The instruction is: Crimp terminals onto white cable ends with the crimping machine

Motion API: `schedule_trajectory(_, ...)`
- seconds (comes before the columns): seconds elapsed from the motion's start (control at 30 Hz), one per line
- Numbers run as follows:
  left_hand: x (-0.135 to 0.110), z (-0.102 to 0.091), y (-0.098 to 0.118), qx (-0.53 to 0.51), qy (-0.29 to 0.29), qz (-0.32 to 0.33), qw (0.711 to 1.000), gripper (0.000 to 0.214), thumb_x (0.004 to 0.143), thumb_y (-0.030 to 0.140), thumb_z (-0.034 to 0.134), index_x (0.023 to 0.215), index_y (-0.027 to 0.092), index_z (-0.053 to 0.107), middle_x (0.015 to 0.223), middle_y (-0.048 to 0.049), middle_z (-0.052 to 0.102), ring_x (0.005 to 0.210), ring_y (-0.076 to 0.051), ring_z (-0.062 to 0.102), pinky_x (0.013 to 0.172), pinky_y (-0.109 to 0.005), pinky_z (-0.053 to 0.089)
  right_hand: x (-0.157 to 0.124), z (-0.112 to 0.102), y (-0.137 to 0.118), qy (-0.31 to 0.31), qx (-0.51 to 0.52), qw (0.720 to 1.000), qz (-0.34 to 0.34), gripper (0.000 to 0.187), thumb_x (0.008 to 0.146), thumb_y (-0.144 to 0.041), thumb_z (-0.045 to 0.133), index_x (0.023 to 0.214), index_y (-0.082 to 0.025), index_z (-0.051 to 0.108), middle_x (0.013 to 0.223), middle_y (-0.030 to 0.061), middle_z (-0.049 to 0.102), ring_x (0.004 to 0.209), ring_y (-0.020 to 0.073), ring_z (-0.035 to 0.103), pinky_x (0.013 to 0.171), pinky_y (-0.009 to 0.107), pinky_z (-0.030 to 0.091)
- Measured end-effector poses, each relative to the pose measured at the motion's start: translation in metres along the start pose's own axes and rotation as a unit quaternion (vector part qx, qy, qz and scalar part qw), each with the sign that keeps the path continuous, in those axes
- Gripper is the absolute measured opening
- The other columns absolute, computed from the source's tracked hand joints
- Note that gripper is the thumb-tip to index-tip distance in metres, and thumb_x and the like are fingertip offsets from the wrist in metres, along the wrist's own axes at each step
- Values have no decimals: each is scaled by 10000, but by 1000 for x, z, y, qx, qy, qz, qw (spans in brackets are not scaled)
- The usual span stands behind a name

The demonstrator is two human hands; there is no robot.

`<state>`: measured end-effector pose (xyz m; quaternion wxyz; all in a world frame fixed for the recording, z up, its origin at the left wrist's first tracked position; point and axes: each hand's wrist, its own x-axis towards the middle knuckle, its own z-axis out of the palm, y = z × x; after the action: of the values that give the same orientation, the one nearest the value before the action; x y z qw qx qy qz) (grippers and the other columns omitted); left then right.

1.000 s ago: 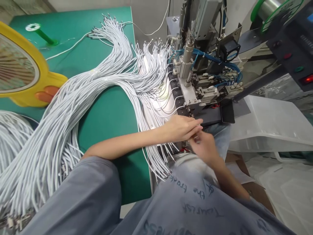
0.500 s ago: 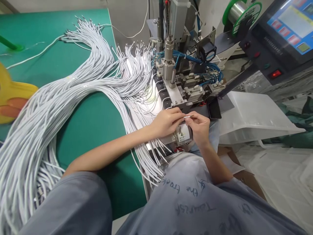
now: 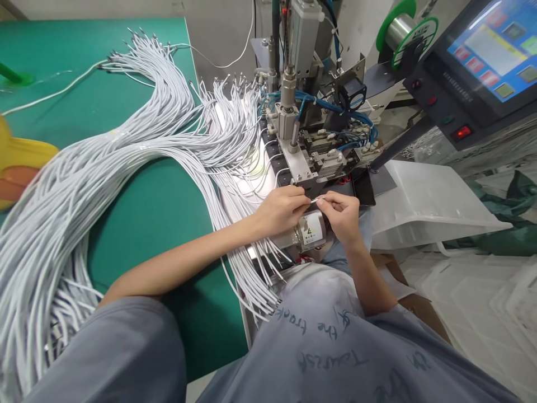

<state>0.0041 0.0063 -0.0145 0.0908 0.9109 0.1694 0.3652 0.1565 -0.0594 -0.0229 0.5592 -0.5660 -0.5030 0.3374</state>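
Observation:
Between my two hands runs the end of a thin white cable (image 3: 315, 200), in front of the machine's black slotted edge. My left hand (image 3: 283, 210) is closed, pinching the cable from the left. From the right, my right hand (image 3: 340, 215) pinches its tip between thumb and fingers; the very end is hidden. Just below the hands lies a clear jar (image 3: 310, 230) with a white label. A large bundle of white cables (image 3: 138, 157) spreads over the green table, and several cable ends hang past my left forearm.
A machine (image 3: 289, 117) with cylinders and blue air tubes stands ahead. To the right are a control screen (image 3: 490, 50), a wire spool (image 3: 405, 33) and a translucent white bin (image 3: 432, 201). A yellow object (image 3: 25, 159) sits on the green table (image 3: 151, 218) at left.
My hands have drawn slightly apart, showing more white cable between them. The whole view has shifted a little, so the screen and bin appear further left.

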Motion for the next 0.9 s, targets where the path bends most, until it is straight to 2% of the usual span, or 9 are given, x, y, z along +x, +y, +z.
schedule_trajectory(0.1, -2, 3, 0, -49, 14, -25, 998, 179, 852, 150, 509, 704, 125, 608, 595, 3, 535, 546, -72, 488, 479, -171, 365, -4, 11, 3, 49, 28, 998, -4, 130, 748, -253, 606, 663, -166, 652, 599, -5, 504, 544, 104, 436, 488, 254, 338)
schedule_trajectory(0.2, -3, 5, -1, -14, 22, -12, 1000, 203, 868, 162, 491, 690, 128, 582, 586, 7, 512, 534, -71, 469, 468, -176, 355, -9, 18, 2, 90, -7, 995, -33, 159, 781, -258, 575, 680, -162, 650, 575, -17, 452, 521, 95, 394, 475, 252, 309)
schedule_trajectory(0.27, -3, 4, -3, 65, 20, 34, 997, 230, 880, 133, 448, 684, 128, 568, 584, 1, 502, 533, -84, 453, 469, -198, 350, -9, 16, 1, 97, -71, 990, -77, 189, 791, -240, 566, 634, -157, 629, 535, -36, 371, 501, 88, 342, 479, 256, 292)
schedule_trajectory(0.33, -2, 3, -6, 156, 18, 103, 982, 235, 876, 85, 418, 698, 120, 567, 591, -9, 503, 544, -99, 443, 477, -221, 348, -6, 12, -1, 81, -124, 983, -108, 204, 790, -213, 563, 599, -154, 607, 518, -49, 315, 492, 83, 311, 487, 258, 285)
schedule_trajectory(0.43, -1, 1, -12, 234, 14, 165, 958, 223, 875, 59, 408, 735, 110, 574, 604, -17, 506, 565, -114, 439, 497, -241, 355, 1, 5, 2, 32, -122, 989, -79, 185, 783, -201, 562, 607, -153, 597, 523, -50, 329, 488, 78, 318, 474, 251, 273)
schedule_trajectory(0.5, -1, 2, -13, 225, 12, 149, 963, 229, 874, 69, 413, 723, 116, 577, 614, -24, 512, 579, -121, 438, 506, -248, 354, 4, 4, 6, 16, -93, 994, -58, 177, 776, -206, 567, 609, -154, 591, 535, -46, 353, 489, 76, 323, 464, 247, 264)
schedule_trajectory(0.63, -4, 5, -9, 138, -22, 41, 989, 232, 887, 172, 442, 741, 137, 619, 639, -31, 541, 607, -131, 462, 509, -249, 350, 5, 9, 14, 50, -74, 994, -68, 201, 780, -228, 561, 593, -155, 578, 540, -41, 352, 500, 82, 320, 473, 250, 265)
schedule_trajectory(0.77, -5, 5, -3, 84, -140, -6, 987, 234, 873, 169, 430, 773, 135, 639, 650, -26, 557, 568, -117, 488, 489, -235, 348, 2, 10, 19, 54, -73, 994, -55, 230, 777, -250, 555, 567, -156, 567, 527, -40, 365, 511, 87, 337, 492, 249, 296)
schedule_trajectory(0.9, -5, 6, -4, 116, -248, -37, 961, 201, 790, 63, 430, 741, 106, 620, 667, -41, 545, 536, -116, 504, 469, -233, 358, 6, 1, 32, 14, -79, 997, 15, 180, 767, -282, 547, 669, -154, 626, 617, 0, 547, 571, 111, 461, 552, 255, 382)
